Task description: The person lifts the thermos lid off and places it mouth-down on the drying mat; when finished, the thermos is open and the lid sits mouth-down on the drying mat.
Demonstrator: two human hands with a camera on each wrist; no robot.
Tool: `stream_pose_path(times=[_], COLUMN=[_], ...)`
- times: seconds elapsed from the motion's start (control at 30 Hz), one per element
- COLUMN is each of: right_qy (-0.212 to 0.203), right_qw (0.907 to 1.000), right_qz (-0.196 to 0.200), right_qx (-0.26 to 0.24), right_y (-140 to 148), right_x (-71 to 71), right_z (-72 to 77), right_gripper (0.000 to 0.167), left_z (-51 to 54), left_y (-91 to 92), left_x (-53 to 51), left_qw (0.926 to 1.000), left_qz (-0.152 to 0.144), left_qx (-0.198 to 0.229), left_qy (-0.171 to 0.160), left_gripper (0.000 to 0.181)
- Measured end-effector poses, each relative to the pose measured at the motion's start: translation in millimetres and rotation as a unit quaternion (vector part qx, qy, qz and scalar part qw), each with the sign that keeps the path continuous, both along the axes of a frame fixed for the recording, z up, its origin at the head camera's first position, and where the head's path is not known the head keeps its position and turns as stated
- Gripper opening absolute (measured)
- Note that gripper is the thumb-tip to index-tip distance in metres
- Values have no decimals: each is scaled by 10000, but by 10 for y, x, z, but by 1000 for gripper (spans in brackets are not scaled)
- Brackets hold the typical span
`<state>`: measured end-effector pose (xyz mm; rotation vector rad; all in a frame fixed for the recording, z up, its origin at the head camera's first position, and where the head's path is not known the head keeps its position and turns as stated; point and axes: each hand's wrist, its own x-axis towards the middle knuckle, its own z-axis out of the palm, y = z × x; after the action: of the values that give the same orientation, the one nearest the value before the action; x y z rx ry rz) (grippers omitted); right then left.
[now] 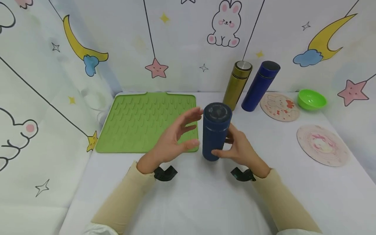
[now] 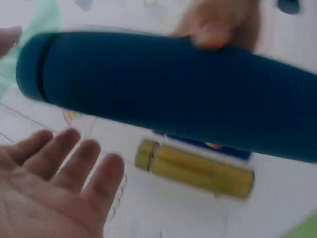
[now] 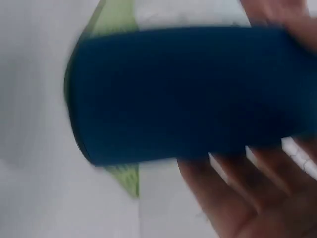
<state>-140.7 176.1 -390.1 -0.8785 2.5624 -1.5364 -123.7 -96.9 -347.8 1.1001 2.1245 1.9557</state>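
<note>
A dark blue bottle (image 1: 213,137) with a dark round lid stands near the middle, leaning slightly. My right hand (image 1: 242,147) grips its lower part from the right, thumb across the front; in the right wrist view, the fingers (image 3: 247,183) lie along the bottle (image 3: 183,96). Left of the bottle, my left hand (image 1: 168,143) is held with fingers spread and the palm facing it, apart from its side. The left wrist view has the left hand (image 2: 64,183) relaxed beside the bottle (image 2: 163,89), with a gap between them.
A green textured mat (image 1: 147,124) lies to the left. Behind the bottle stand a gold bottle (image 1: 236,85) and a royal blue bottle (image 1: 259,86). Rightward are two round patterned mats, one farther back (image 1: 279,106) and one nearer (image 1: 321,145), and a green bowl (image 1: 312,100).
</note>
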Motion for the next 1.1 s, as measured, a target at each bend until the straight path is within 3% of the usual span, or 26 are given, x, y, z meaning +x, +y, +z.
stream_pose_path(times=[0.1, 0.23, 0.3, 0.37, 0.43, 0.5, 0.57, 0.67, 0.77, 0.87, 0.9, 0.97, 1.03, 1.1], right_qy=[-192, -236, -203, -188, -113, -86, 12, 244, 624, 873, 880, 774, 600, 474], right_qw=[9942, 9810, 9773, 9751, 9763, 9809, 9882, 9971, 9980, 9958, 9958, 9969, 9966, 9920], right_qz=[1014, 1886, 2085, 2198, 2152, 1935, 1524, 726, 43, -242, -202, 64, 559, 1160], right_qx=[-296, -380, -303, -241, -188, -177, -141, -35, 82, 163, 154, 126, 21, -125], right_y=[63, 91, 101, 105, 104, 96, 80, 38, -16, -40, -39, -23, 6, 30], right_x=[261, 421, 469, 504, 534, 566, 595, 642, 695, 735, 741, 747, 748, 753], right_z=[9, -4, -16, -30, -42, -52, -49, -47, -55, -60, -57, -51, -52, -57], right_gripper=[94, 92, 89, 84, 80, 79, 81, 84, 85, 83, 83, 82, 80, 77], left_z=[192, 375, 422, 441, 434, 407, 375, 318, 243, 182, 175, 188, 238, 309], left_y=[124, 194, 216, 222, 219, 214, 212, 231, 274, 312, 313, 294, 259, 223], left_x=[2, 12, 21, 34, 52, 86, 124, 215, 318, 391, 405, 413, 399, 374], left_qw=[9933, 9674, 9559, 9509, 9545, 9639, 9761, 9917, 9959, 9934, 9930, 9931, 9919, 9847], left_qz=[-1086, -2467, -2885, -3049, -2948, -2637, -2149, -1184, -261, 179, 164, -148, -785, -1575], left_qx=[377, 490, 389, 267, 162, 167, 242, 492, 783, 992, 1021, 1023, 900, 690], left_qy=[-102, -311, -397, -463, -425, -337, -209, 98, 381, 551, 568, 546, 428, 289], left_gripper=[97, 97, 90, 82, 76, 74, 75, 76, 77, 77, 79, 84, 87, 91])
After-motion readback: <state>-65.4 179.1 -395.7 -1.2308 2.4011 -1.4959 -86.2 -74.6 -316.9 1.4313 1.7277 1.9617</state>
